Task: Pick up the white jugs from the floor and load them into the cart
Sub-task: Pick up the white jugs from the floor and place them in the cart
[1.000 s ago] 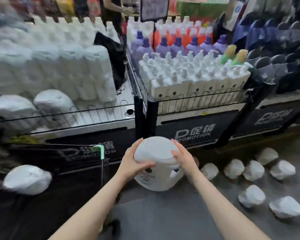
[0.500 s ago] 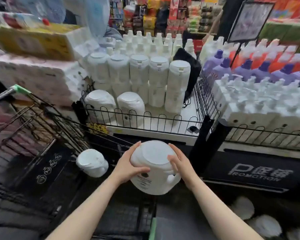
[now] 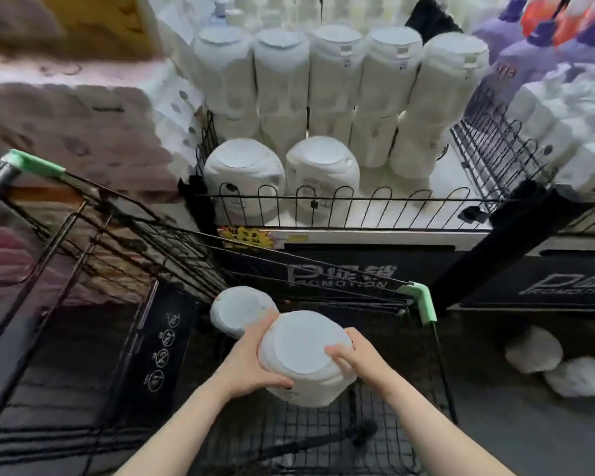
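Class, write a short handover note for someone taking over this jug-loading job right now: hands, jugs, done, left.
Left hand and right hand grip the held jug from either side, above the cart basket.
One loaded jug already lies inside the cart.
At least two floor jugs remain at the right.
Left: set this jug down, then fetch those on the floor.
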Available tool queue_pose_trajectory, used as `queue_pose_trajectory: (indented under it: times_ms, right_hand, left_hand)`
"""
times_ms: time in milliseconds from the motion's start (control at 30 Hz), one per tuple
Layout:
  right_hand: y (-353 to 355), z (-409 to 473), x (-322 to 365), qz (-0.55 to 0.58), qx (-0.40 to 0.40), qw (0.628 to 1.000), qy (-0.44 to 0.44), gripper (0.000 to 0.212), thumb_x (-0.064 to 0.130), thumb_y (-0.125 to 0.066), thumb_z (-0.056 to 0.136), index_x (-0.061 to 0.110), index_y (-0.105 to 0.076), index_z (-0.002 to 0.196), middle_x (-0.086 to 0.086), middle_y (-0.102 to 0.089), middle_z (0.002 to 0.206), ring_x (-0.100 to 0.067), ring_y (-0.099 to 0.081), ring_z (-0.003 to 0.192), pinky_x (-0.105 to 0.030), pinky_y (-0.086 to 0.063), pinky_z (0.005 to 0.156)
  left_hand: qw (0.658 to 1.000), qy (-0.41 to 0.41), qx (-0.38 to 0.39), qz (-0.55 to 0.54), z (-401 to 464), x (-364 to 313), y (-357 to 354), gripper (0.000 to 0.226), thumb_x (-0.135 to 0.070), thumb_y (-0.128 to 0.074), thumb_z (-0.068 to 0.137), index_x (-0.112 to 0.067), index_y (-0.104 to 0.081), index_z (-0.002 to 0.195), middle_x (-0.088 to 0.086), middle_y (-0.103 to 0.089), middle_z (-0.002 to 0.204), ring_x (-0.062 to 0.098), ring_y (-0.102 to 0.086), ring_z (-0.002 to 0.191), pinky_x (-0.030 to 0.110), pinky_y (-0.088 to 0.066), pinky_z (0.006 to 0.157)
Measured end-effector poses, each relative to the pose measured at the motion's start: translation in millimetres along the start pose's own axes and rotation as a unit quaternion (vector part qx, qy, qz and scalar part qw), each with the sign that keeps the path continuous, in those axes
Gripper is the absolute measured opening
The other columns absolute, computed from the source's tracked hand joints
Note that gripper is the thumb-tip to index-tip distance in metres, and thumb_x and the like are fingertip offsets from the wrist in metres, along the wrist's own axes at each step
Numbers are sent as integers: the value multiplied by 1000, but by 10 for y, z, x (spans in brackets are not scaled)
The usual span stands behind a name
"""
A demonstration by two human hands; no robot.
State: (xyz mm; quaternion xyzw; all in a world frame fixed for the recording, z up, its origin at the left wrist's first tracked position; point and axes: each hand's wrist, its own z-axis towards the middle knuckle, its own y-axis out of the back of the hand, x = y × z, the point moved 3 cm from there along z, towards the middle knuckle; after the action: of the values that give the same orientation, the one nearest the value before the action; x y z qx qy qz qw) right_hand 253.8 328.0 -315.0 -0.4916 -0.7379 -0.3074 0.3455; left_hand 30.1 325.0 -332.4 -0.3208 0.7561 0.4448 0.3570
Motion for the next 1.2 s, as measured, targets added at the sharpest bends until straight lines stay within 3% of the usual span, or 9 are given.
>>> queue_pose_trajectory:
  times_ms: [200, 333, 400, 533, 667, 733, 833, 1000, 1200]
  right_hand:
    - [-653, 606, -491, -13, -13, 999, -36, 63, 50, -67, 42, 11, -50, 88, -3, -57, 87, -12, -53, 77, -23, -42, 63]
    - [-1007, 969, -771, -4, -10, 1000, -29, 54, 46, -67, 40, 16, -50, 82, 4, -56, 81, -7, -52, 72, -9, -41, 52]
    - [-1182, 1121, -907, 14, -7, 1000, -23, 55, 44, -69, 41, 15, -49, 83, 3, -55, 82, -7, -52, 73, -11, -42, 54]
    - [-1518, 1367, -1116, 39, 2, 999, -21, 53, 30, -70, 54, 9, -50, 98, 3, -55, 89, -6, -52, 78, -16, -44, 61]
    - [-1604, 1459, -1089, 69, 6, 998, 7, 45, 29, -70, 64, 27, -56, 106, 1, -61, 107, -9, -59, 95, -23, -52, 70]
    - [-1615, 1439, -1094, 22, 4, 997, 75, 42, 33, -66, 73, 32, -57, 114, 2, -62, 113, -12, -58, 105, -33, -54, 83]
    - [-1709, 1371, -1206, -84, -3, 990, 116, 61, 53, -43, 85, 33, -32, 141, 3, -39, 140, -5, -34, 127, -27, -30, 106]
    - [-1763, 1369, -1264, -154, -14, 980, 128, 55, 49, -34, 94, 41, -14, 144, 3, -20, 150, -15, -22, 137, -36, -24, 115]
    - [-1415, 1139, -906, -285, 32, 956, 55, 57, 49, -32, 96, 38, -9, 147, -11, -5, 157, -29, -9, 144, -42, -19, 114]
  left_hand:
    - [1000, 13, 0, 12, -95, 874, 101, 107, -40, -91, 51, -54, -24, 134, -27, -29, 141, -9, -25, 134, 26, -23, 115]
    - [997, 26, -11, 67, -90, 1414, 64, 107, -47, -83, 61, -48, -14, 143, -13, -19, 154, 4, -12, 145, 35, -18, 119]
    - [993, 26, -21, 110, -64, 1714, 19, 106, -49, -79, 69, -43, -7, 147, -7, -12, 158, 10, -8, 147, 41, -20, 119]
    - [976, 10, -33, 214, -20, 2037, -31, 99, -31, -73, 81, -62, 3, 138, 4, 7, 159, 18, 9, 147, 41, -14, 120]
    - [957, -20, -64, 281, -17, 2099, 35, 96, -20, -71, 83, -45, -5, 147, 4, 16, 158, 19, 12, 147, 31, -23, 113]
    - [952, -32, -65, 298, -12, 2109, 39, 101, -17, -73, 80, -44, -2, 147, 3, 17, 158, 18, 9, 147, 34, -29, 111]
    - [950, -34, -64, 304, 12, 2150, 43, 105, -15, -76, 77, -42, -3, 148, 2, 15, 158, 19, 3, 148, 42, -41, 108]
    - [942, -30, -57, 329, 26, 2166, 72, 109, -19, -76, 78, -48, 6, 144, 3, 12, 158, 19, 4, 147, 39, -41, 104]
    - [935, 19, -4, 355, -13, 1700, 214, 97, -37, -76, 75, -32, -14, 150, 10, -4, 159, 25, -9, 147, 40, -35, 111]
